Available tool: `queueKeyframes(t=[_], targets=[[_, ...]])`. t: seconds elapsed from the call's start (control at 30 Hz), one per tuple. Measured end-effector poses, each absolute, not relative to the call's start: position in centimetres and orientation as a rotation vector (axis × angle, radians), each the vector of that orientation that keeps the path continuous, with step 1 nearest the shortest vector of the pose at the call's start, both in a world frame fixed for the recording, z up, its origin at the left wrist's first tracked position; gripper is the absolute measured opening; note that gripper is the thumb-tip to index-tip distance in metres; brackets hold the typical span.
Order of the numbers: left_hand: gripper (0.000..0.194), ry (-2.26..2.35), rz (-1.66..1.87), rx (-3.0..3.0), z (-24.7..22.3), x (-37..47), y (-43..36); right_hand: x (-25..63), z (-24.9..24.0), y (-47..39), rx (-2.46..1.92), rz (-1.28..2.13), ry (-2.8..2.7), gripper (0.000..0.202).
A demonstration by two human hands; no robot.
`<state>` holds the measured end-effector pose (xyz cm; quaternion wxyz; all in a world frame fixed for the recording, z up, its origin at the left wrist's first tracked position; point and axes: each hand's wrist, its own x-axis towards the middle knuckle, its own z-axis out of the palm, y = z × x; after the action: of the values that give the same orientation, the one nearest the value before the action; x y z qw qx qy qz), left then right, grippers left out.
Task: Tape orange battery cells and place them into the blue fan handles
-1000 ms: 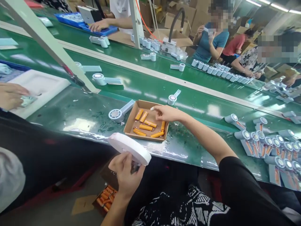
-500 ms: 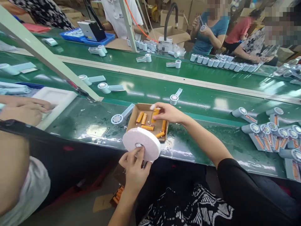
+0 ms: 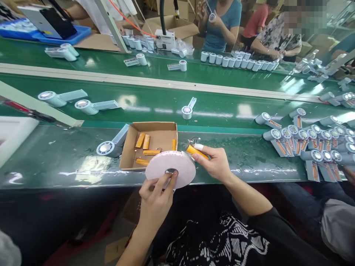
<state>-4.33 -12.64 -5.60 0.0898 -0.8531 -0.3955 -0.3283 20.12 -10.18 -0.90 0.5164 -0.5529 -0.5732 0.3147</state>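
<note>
Your left hand holds tape roll at core; right hand pinches orange battery beside cardboard box. Judged risk: loose wire leads snagging on adhesive tape edge.

A white tape roll tilts near a slanting, wired orange cylinder.
</note>
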Motion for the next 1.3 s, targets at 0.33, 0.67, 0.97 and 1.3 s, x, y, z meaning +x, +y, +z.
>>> queueKeyframes(t=[0.33,0.67,0.97,1.3], targets=[[0.069,-0.888,-0.825,-2.630,-2.7,-3.2,-10.4,26.6,2.5,-10.1,-1.391,1.215,-1.655,0.015],[0.049,-0.503,-0.818,-2.602,-2.7,0.3,-8.5,21.8,-5.3,-13.3,-0.931,1.077,-0.409,0.061],[0.061,-0.577,-0.566,-3.088,-5.1,4.1,-8.4,37.4,0.1,-9.9,-1.101,0.384,-0.519,0.041],[0.056,-1.332,0.099,-3.035,0.6,15.4,10.6,37.2,-5.3,-10.6,-1.207,0.586,-0.618,0.084]])
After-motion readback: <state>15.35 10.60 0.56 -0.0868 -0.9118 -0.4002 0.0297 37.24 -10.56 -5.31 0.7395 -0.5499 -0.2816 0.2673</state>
